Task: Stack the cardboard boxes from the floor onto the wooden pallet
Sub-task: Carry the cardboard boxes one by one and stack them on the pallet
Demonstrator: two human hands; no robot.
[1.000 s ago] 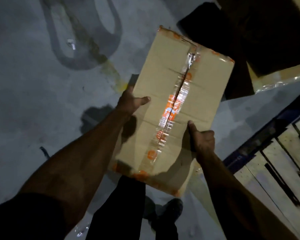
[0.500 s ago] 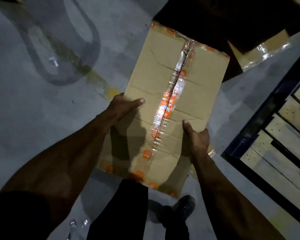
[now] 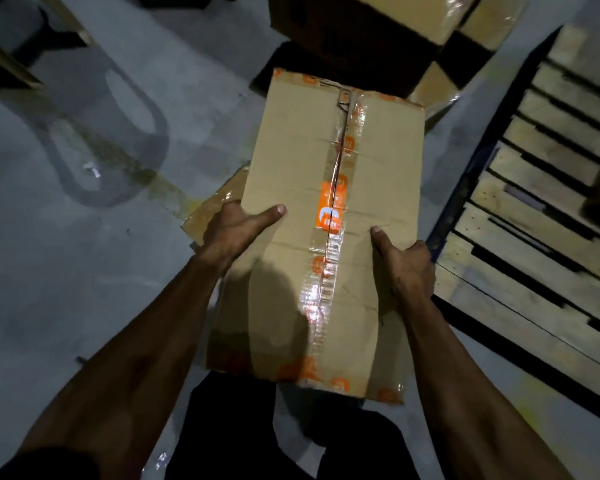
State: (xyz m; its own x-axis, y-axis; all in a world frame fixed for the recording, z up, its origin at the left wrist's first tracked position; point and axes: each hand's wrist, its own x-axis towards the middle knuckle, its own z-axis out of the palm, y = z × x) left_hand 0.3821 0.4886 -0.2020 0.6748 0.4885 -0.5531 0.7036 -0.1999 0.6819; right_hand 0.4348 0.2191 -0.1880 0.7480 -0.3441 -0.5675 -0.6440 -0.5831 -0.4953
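The person's dark trouser leg is nearest, just below the cardboard box, which is held off the floor in both hands. The left hand clasps the box's left edge with its thumb lying on the top face; the right hand clasps the right edge the same way. Clear tape printed with orange squares runs down the box's middle seam and along its end edges; one orange square carries a white logo, too blurred to read. The box is shut, so its contents cannot be seen.

The floor is grey concrete, dimly lit, with a dark looping stain and a yellowish streak left of the box. A flattened scrap of cardboard lies on the floor under the box's left edge. Right of the box, apart from it, lies the wooden pallet of pale slats with a blue edge. Beyond the box's far end sit more boxes, taped shut, partly in shadow.
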